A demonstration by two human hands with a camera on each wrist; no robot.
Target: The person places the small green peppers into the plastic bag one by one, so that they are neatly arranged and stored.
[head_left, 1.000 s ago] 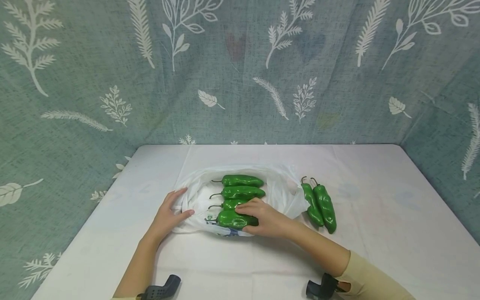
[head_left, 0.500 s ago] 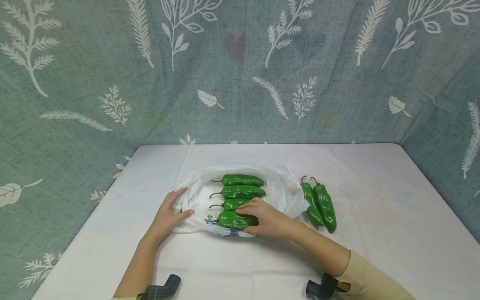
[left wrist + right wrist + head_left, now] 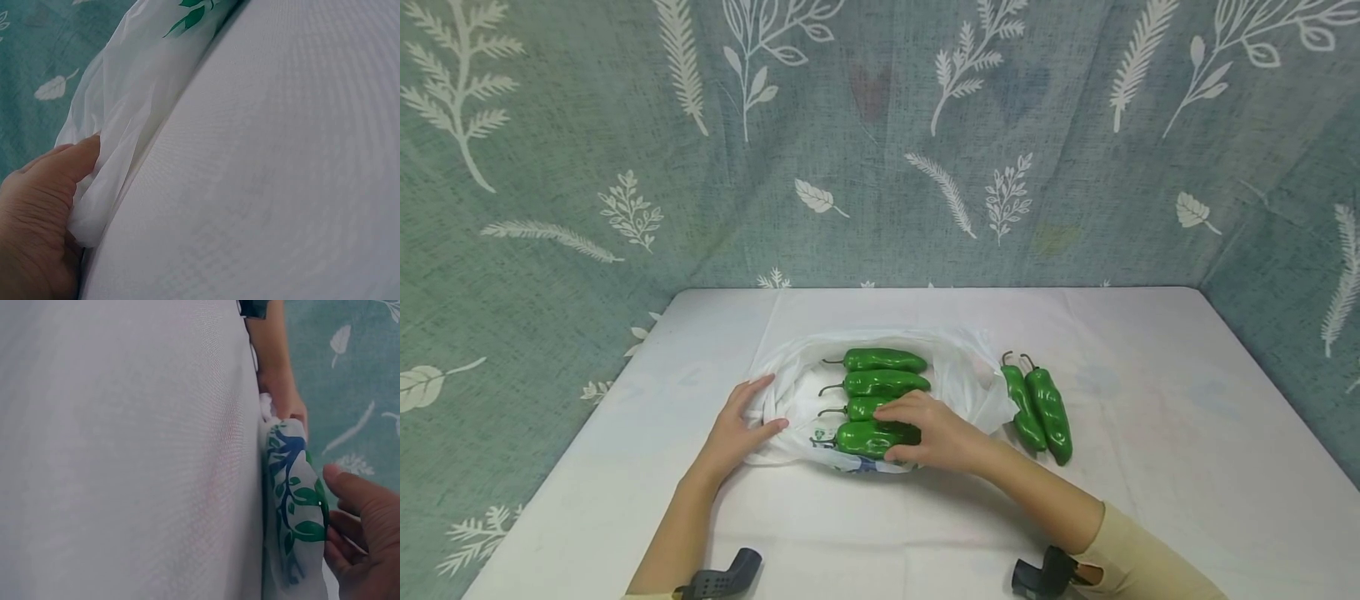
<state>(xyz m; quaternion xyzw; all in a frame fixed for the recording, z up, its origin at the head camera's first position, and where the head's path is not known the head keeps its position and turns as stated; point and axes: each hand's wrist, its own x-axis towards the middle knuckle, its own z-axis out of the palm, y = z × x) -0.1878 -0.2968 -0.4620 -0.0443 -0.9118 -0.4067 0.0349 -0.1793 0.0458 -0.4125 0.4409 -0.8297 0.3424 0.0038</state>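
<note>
A white plastic bag (image 3: 958,375) lies spread on the table, its mouth facing up. Inside, several glossy green peppers lie in a row, stems to the left; the nearest is a large green pepper (image 3: 868,439). At the bag's left end rests my left hand (image 3: 737,423), thumb and fingers spread against the plastic. The left wrist view shows its thumb (image 3: 81,156) laid along the bag. My right hand (image 3: 936,429) is at the tip of the nearest pepper, thumb and fingers loosely parted around it. It partly hides the pepper behind.
Two more green peppers (image 3: 1050,414) lie side by side on the white-covered table (image 3: 1150,500), right of the bag. A teal leaf-patterned cloth (image 3: 880,167) hangs behind and at both sides. Each forearm wears a dark wrist camera (image 3: 718,577).
My right hand has loosened and drawn slightly back to the right, so more of the nearest pepper's tip shows. The left hand and the bag stay in place.
</note>
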